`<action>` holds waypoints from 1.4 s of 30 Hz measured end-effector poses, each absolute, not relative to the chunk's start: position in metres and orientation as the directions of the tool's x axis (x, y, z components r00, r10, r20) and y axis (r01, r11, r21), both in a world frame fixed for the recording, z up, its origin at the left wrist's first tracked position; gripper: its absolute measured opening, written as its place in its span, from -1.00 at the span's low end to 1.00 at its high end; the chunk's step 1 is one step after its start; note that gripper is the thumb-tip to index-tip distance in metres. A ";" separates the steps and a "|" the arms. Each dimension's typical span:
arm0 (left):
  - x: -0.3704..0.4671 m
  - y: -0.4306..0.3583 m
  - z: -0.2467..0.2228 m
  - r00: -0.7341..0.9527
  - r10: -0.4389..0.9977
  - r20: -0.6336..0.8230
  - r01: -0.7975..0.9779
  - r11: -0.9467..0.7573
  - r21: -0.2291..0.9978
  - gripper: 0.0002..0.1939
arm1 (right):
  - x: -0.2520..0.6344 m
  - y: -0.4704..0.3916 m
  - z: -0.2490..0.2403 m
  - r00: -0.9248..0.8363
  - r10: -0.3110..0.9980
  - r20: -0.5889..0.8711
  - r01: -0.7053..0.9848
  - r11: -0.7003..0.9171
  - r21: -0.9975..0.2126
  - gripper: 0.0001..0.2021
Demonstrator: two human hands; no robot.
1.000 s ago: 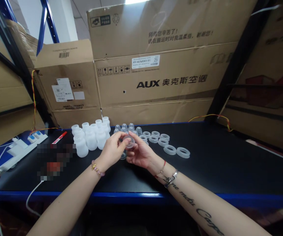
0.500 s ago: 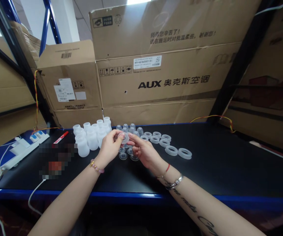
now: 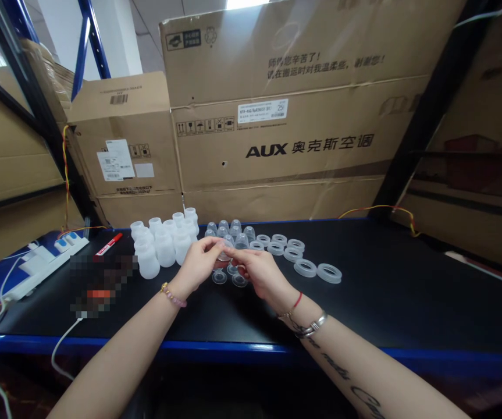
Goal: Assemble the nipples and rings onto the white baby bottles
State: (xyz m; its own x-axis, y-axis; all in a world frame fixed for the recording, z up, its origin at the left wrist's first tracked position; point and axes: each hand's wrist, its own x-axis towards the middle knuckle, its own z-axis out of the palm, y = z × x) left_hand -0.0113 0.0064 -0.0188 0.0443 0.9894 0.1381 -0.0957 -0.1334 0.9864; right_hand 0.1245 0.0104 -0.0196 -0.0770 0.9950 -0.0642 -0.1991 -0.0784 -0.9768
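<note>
Left hand (image 3: 200,259) and right hand (image 3: 258,269), nearly closed, pinch a clear piece (image 3: 224,256), probably round; frosted rings (image 3: 293,259) lie nearby.

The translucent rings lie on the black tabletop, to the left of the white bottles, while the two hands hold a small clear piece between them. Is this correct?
Not entirely: the head view shows the translucent rings to the right of the white bottles. They do lie on the black tabletop, and the left hand and right hand hold a small clear piece.

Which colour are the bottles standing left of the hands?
The bottles are translucent white, seen best in the head view.
</note>
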 end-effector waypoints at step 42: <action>-0.003 -0.013 -0.010 0.046 0.863 0.503 0.683 -0.395 0.614 -0.84 | 0.121 0.001 -0.033 0.008 0.874 0.486 0.534 0.407 -0.741 -0.67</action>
